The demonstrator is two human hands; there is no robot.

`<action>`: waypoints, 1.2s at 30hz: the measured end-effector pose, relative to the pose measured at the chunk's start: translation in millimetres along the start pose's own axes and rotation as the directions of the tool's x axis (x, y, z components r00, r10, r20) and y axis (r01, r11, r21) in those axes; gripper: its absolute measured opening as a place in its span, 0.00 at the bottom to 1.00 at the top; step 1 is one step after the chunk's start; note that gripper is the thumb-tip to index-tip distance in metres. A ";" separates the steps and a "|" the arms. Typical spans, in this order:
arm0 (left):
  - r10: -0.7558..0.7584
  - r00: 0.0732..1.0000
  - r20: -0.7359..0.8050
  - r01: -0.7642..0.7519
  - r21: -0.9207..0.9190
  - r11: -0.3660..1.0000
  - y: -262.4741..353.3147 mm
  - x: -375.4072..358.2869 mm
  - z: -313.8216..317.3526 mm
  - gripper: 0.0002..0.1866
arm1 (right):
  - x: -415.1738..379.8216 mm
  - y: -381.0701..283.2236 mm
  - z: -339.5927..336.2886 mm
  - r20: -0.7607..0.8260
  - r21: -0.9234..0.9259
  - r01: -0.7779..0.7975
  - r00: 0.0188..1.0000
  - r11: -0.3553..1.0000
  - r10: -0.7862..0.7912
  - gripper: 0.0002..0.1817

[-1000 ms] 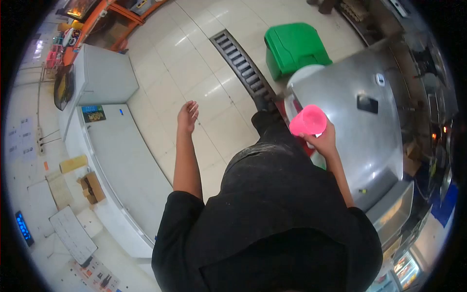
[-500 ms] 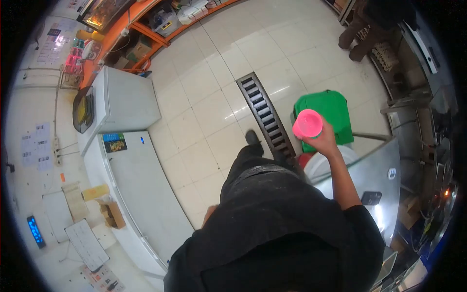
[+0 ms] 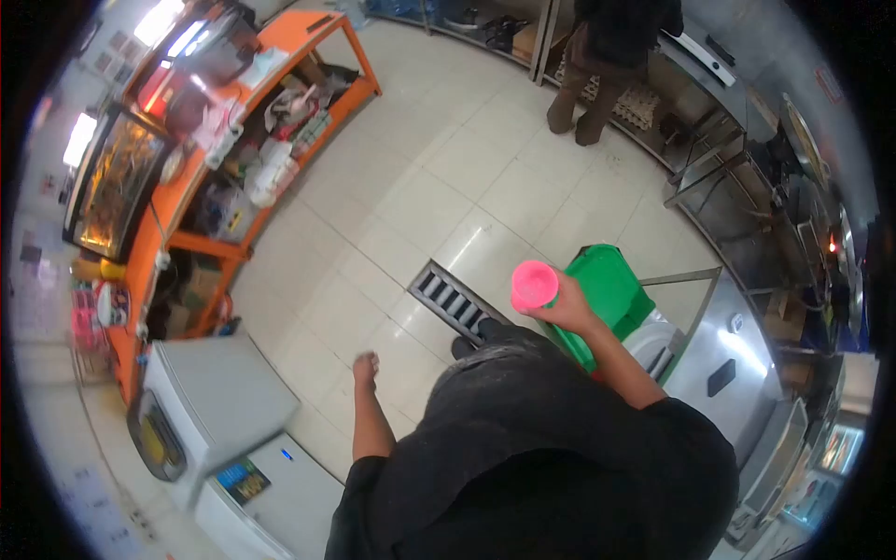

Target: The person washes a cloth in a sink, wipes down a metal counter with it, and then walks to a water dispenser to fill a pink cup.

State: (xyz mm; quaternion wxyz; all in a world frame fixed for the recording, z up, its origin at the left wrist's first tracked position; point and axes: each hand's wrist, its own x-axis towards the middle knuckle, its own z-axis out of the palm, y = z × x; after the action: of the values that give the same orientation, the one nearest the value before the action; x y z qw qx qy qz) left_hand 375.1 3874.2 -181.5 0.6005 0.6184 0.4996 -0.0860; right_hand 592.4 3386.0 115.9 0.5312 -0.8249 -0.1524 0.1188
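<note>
A pink plastic jug point(image 3: 535, 284) is in my right hand point(image 3: 571, 308), whose fingers wrap round its side. The jug's round top faces up towards me; what it holds, if anything, I cannot make out. Beyond and below that hand stands a green bin point(image 3: 607, 289), lower down on the floor side. My left hand point(image 3: 367, 369) hangs over the floor tiles with its fingers curled in. Nothing shows in the left hand, and it touches nothing.
A metal floor drain point(image 3: 453, 301) crosses the tiles ahead. White freezers point(image 3: 219, 387) stand at left, beyond them an orange shelf table point(image 3: 322, 28). A steel counter point(image 3: 719, 341) with a phone point(image 3: 721, 377) is at right. Another person point(image 3: 611, 56) stands far ahead near racks.
The view has shifted forward along the room, past the freezers. My left hand has swung out into view. The jug stays in my right hand and appears further left of the green bin.
</note>
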 end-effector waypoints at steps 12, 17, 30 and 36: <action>0.494 0.724 0.482 -0.611 0.116 0.783 372.7 181.4 171.2 0.15 | 209.5 41.7 -10.2 -0.107 0.053 -0.005 0.994 0.999 0.010 0.36; 0.116 0.920 0.374 -0.386 0.810 0.441 280.8 238.9 166.9 0.29 | 387.7 26.6 -31.8 -0.098 0.205 0.064 0.994 0.977 -0.045 0.33; -0.224 0.924 0.311 0.004 0.576 0.818 320.0 269.3 164.8 0.29 | 738.0 36.6 -85.0 -0.052 0.190 0.095 0.995 0.977 -0.087 0.32; -0.230 0.906 0.356 -0.086 0.685 0.723 539.0 487.9 267.0 0.29 | 860.1 35.8 -108.5 -0.092 0.093 0.123 0.989 0.988 -0.114 0.34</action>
State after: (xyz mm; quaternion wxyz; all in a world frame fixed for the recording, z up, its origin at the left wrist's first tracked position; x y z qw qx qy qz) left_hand 1132.8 4022.8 -242.7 0.4170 0.7425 0.3159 -0.4184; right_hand 1431.5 3605.7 98.1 0.5835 -0.7916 -0.1718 0.0584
